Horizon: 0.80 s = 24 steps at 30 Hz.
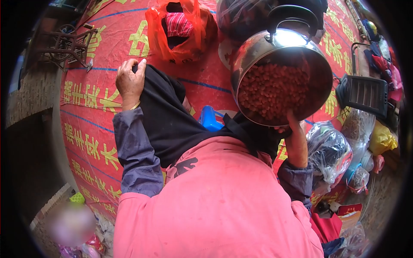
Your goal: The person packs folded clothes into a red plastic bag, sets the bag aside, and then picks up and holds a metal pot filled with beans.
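My left hand [131, 79] lies on my left knee, its fingers stretched out over the dark trousers [159, 116] and holding nothing. On the other side, my right hand [297, 139] grips the near rim of a shiny metal pot [316, 101], thumb inside the edge and the other fingers mostly hidden beneath it. The pot is tilted toward me, with its loop handle [297, 8] at the far side. Inside lies a heap of small reddish pieces [273, 92] that look like shelled peanuts.
A red plastic bag [183, 51] stands ahead on the red, yellow-lettered sheet [92, 92]. Behind the pot is a dark bundle in clear plastic [241, 17]. A heater-like black box [365, 95] and plastic bags [329, 148] line the right. Blue plastic [210, 119] shows between my legs.
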Each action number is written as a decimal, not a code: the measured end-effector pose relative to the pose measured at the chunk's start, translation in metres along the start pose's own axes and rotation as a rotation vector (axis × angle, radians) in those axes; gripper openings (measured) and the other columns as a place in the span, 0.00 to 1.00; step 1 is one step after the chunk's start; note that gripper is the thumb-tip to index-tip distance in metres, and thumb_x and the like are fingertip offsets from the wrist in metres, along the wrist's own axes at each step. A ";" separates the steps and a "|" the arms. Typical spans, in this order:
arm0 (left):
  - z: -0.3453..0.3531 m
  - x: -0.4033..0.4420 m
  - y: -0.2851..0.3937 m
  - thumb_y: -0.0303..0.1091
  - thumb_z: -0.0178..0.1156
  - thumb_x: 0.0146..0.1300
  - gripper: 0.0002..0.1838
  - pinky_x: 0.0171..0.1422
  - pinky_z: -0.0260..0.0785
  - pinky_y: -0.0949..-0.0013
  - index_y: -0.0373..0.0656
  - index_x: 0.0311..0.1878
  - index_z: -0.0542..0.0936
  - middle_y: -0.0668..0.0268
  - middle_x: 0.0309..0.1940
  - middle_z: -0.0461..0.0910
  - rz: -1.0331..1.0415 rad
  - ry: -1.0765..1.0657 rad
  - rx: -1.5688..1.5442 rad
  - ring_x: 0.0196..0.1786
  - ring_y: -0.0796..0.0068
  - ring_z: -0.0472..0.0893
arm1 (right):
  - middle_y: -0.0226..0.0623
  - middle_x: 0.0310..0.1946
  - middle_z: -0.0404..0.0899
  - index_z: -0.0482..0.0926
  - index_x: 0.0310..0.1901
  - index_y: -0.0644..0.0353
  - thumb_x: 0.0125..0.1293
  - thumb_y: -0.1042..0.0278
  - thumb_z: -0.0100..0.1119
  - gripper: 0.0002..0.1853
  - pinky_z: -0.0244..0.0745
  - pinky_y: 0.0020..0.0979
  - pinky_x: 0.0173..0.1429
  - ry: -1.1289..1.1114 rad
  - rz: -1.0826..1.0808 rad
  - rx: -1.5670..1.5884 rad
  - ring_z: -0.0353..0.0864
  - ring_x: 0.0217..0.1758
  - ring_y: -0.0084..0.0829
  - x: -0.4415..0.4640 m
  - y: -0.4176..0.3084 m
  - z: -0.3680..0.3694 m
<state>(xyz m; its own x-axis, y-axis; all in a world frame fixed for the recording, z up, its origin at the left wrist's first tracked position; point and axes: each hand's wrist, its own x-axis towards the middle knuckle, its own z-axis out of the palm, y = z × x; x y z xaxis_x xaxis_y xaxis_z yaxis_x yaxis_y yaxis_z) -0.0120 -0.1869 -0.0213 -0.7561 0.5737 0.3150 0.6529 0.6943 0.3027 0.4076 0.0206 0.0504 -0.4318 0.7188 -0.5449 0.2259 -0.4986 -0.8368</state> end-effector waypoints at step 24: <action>0.001 0.000 -0.002 0.49 0.67 0.64 0.16 0.48 0.73 0.54 0.44 0.36 0.84 0.61 0.37 0.84 -0.003 0.004 -0.001 0.44 0.53 0.81 | 0.35 0.33 0.85 0.79 0.49 0.64 0.69 0.47 0.64 0.24 0.70 0.22 0.38 -0.006 0.006 -0.014 0.81 0.33 0.22 0.005 0.005 0.003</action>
<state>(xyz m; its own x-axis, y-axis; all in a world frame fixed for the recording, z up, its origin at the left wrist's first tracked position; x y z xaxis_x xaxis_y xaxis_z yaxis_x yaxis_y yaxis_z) -0.0128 -0.1877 -0.0229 -0.7578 0.5697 0.3181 0.6507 0.6957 0.3043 0.4037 0.0201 0.0438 -0.4357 0.7126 -0.5499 0.2405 -0.4966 -0.8340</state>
